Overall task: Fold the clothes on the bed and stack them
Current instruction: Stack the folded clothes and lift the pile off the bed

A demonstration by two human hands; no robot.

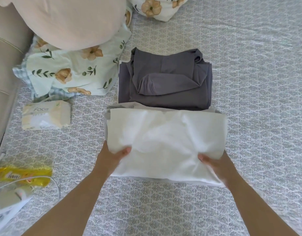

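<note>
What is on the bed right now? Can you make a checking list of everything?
Surface: bed cover, grey patterned, spread flat.
Job's things: white garment, folded, nearest; grey garment, folded, just beyond it.
Clutter: tissue pack and yellow packet at the left.
Grippers: left hand and right hand each grip the white garment's near edge, thumbs on top.
Cables: white cable beside the yellow packet.
Surroundings: floral pillows, pink cushion, beige headboard.
</note>
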